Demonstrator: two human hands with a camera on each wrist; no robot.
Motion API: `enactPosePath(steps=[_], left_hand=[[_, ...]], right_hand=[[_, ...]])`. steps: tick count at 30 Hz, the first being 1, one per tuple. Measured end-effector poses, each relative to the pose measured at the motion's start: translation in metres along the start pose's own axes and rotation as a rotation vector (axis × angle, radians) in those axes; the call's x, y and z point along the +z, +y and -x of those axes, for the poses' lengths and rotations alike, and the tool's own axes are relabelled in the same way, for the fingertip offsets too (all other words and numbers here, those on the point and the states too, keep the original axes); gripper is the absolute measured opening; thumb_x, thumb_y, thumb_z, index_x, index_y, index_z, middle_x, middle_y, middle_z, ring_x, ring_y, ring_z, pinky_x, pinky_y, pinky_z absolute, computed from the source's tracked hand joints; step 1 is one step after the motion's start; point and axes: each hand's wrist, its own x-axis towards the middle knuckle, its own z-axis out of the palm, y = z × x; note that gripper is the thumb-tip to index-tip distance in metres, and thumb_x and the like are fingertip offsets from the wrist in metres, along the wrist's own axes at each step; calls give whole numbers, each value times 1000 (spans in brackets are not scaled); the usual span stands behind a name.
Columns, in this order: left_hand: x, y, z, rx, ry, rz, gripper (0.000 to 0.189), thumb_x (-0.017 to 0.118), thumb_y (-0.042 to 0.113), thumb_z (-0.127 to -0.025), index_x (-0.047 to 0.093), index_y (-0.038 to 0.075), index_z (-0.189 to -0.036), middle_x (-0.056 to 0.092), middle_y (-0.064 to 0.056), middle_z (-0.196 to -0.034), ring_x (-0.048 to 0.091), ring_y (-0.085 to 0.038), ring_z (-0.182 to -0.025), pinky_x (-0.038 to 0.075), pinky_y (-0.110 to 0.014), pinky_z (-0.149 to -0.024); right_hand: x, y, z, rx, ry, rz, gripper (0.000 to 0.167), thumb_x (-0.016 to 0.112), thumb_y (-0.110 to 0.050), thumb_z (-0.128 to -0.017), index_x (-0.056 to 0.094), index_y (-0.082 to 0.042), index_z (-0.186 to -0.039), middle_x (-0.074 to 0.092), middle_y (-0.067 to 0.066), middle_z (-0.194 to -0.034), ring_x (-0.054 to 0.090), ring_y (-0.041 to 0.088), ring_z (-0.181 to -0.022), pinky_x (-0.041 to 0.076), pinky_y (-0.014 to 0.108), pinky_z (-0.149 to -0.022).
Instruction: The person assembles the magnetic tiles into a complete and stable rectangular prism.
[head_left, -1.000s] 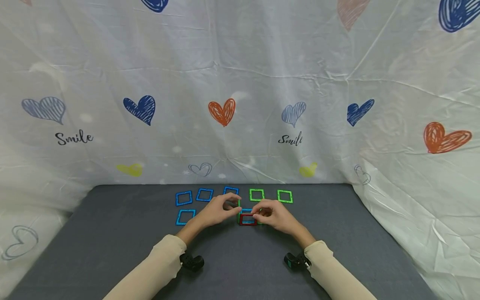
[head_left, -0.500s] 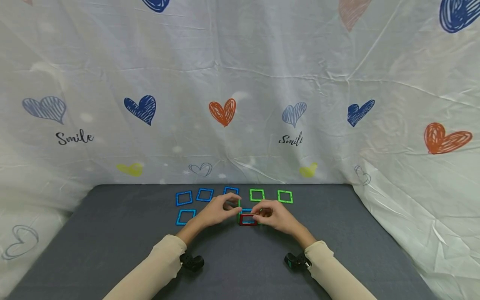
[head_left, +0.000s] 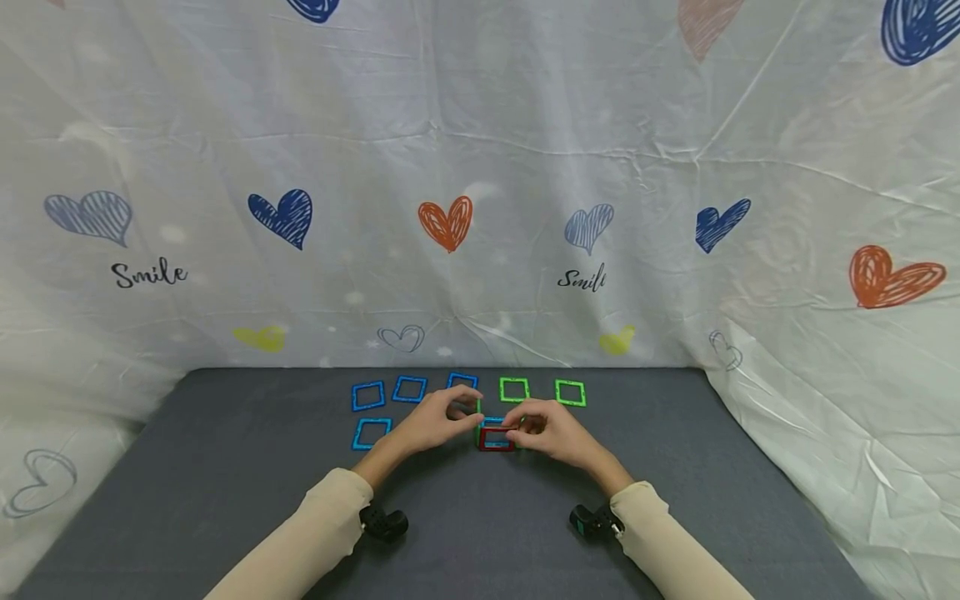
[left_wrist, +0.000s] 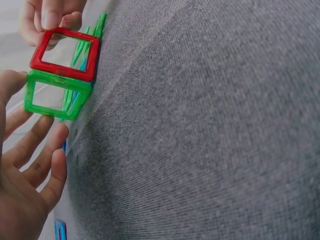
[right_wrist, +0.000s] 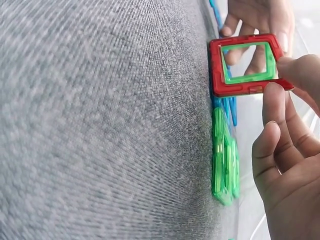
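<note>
A red square magnetic tile [right_wrist: 217, 75] stands upright, joined at a corner to an upright green magnetic tile [left_wrist: 50, 111]. In the head view they stand round a blue tile [head_left: 492, 422], partly hidden behind the red one. My left hand [head_left: 435, 420] holds the green tile by its upper edge, the thumb at its near corner and fingers behind. At the upper right corner of the red tile, my right hand [head_left: 555, 433] pinches the frame between thumb and fingers. More green tile edges show just right of the red tile, mostly covered by that hand.
Several blue tiles [head_left: 368, 397] lie flat at the back left of the grey table [head_left: 480, 533]. Two green tiles [head_left: 570, 393] lie at the back right. A white cloth [head_left: 502, 275] with printed hearts hangs behind the table.
</note>
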Motion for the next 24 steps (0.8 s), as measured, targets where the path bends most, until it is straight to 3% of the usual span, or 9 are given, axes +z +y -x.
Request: enactPosePath(steps=[7,17,24], left_hand=[[0,1,-1,-27,-1,-4,46,66,27,-102,58,1,-139,64,-13,-126,69,-24,-103,57,-37,-78],[0,1,-1,-7,10,6,44,66,26,-102,59,0,-137,65,-15,-124,69,-27,-101,57,-38,-76],[1,1,0,-2,6,6,44,66,26,-102,59,0,-137,65,-15,-124,69,-27,-100,57,-39,-77]], right_hand=[[0,0,-1,-14,-3,-6,14,70,6,-93,73,4,-107,70,18,-100,65,31,-74,54,32,-61],[1,0,-2,-11,3,0,14,70,6,-93,73,5,-107,70,16,-99,65,31,-75,55,36,-61],[1,1,-2,-2,-2,-20,15,70,6,-93,72,6,-108,70,17,-99,65,33,-75,54,31,-61]])
